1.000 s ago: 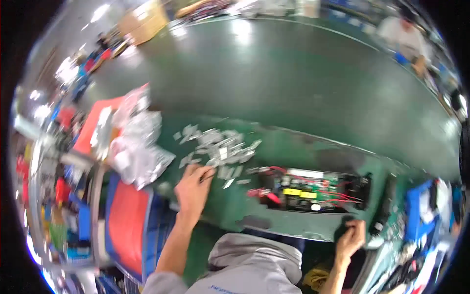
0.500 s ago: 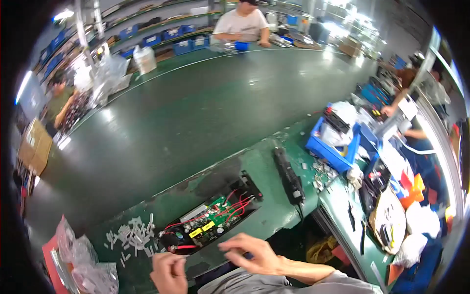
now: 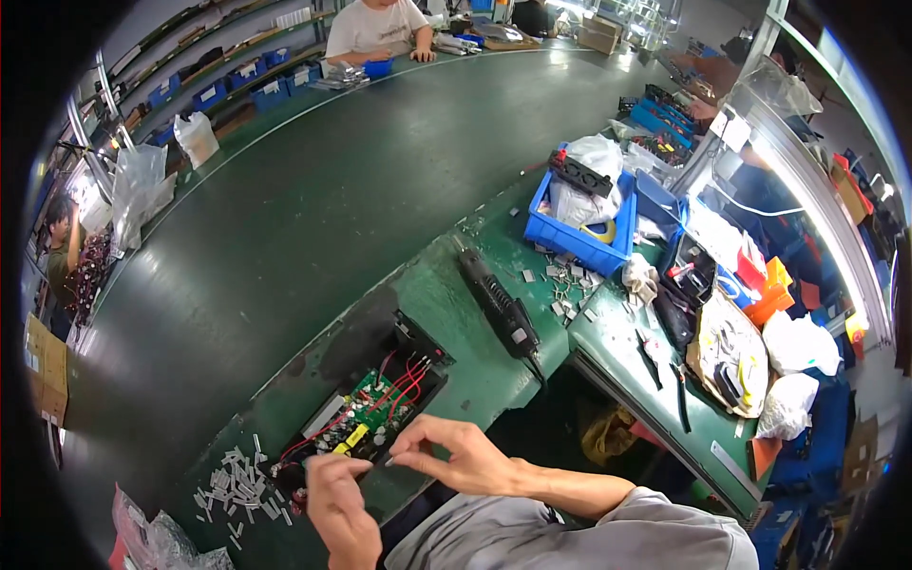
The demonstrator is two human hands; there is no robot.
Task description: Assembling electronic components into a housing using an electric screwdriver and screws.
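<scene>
My left hand [image 3: 342,508] is closed, its thumb and fingers pressed together at the near-left corner of an open black device housing [image 3: 439,380]. What it holds, if anything, is hidden. Opposite it, my right hand [image 3: 461,458] pinches something tiny and pale at its fingertips, too small to name. Inside the housing sit a green circuit board [image 3: 372,391], a yellow block component [image 3: 351,439] and red wires [image 3: 410,385]. My hands cover the near edge of the housing. Left of it, many small pale strips [image 3: 237,486] lie loose in a pile.
A black electric screwdriver [image 3: 499,304] lies right of the housing. Beyond it are small metal pieces [image 3: 567,285] and a full blue bin [image 3: 579,245]. Pliers [image 3: 654,356] rest on the right-hand table. Plastic bags [image 3: 161,541] fill the near left; a co-worker [image 3: 375,33] sits across.
The view has turned right, shifting the scene left and down. My hands have come closer together, and my right hand's fingers have closed into a pinch with a tiny pale thing showing.
</scene>
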